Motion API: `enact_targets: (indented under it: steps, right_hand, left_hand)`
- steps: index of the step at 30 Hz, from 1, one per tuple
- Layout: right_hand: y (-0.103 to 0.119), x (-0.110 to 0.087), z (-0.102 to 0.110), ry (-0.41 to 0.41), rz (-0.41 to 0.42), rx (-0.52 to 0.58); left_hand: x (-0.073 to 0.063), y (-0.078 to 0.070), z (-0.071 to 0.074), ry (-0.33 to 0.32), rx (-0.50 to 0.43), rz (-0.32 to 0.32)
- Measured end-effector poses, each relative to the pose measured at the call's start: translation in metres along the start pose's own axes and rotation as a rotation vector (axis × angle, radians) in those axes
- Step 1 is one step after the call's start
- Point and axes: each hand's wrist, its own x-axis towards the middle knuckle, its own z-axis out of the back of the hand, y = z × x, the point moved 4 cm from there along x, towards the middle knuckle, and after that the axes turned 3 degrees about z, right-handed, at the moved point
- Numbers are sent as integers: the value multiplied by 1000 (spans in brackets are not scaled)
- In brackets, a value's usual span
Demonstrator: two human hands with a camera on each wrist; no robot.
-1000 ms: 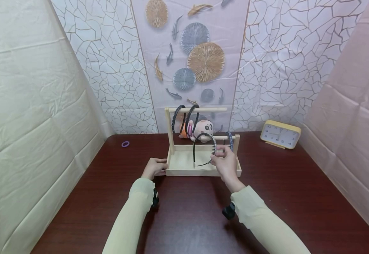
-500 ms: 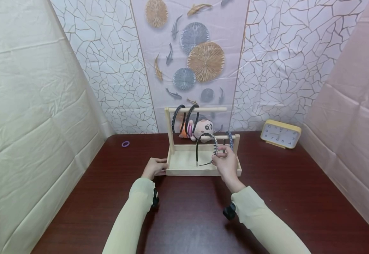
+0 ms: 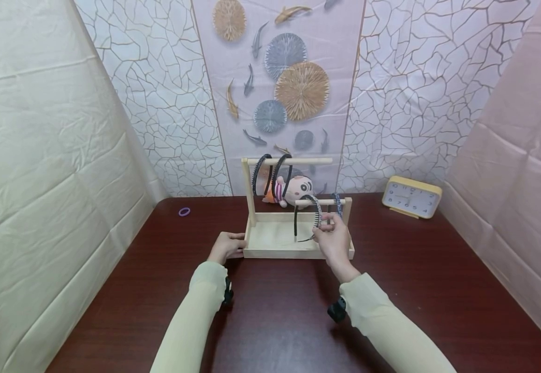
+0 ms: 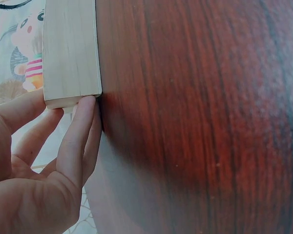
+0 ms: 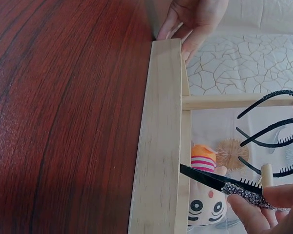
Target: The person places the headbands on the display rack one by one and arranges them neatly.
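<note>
My right hand (image 3: pixel 333 239) pinches a black toothed headband (image 3: pixel 317 212) with a sparkly band. Its arch crosses over the free end of the short lower bar (image 3: pixel 323 202) of a wooden stand. In the right wrist view the fingers grip the headband's glittery part (image 5: pixel 246 194) beside the bar's round end (image 5: pixel 267 174). With extended fingers, my left hand (image 3: pixel 225 246) touches the left end of the stand's tray (image 3: pixel 270 254); in the left wrist view the fingertips meet the tray's end (image 4: pixel 71 92). A blue patterned headband (image 3: pixel 337 202) hangs farther right on the lower bar.
Two black headbands (image 3: pixel 277 173) hang on the upper bar (image 3: pixel 312 161). Behind the stand lies a plush doll (image 3: pixel 298 189). A yellow clock (image 3: pixel 411 197) stands at the back right, and a purple ring (image 3: pixel 184 212) lies at the back left of the dark table (image 3: pixel 270 321).
The headband in my right hand has shifted right, so its arch now overlaps the end of the lower bar. My left hand and the stand have stayed put.
</note>
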Motion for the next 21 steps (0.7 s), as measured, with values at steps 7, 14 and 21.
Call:
enact_targets:
  steps: [7,14,21]
  right_hand:
    - [1,2,1,-21,17,-48]
    - [2,3,3,-38,40,-116]
    - [2,4,3,-48,61,-171]
  left_hand:
    - [1,1,0,-1,2,3]
    - [1,1,1,2,9,3]
    - [2,2,1,8,10,3]
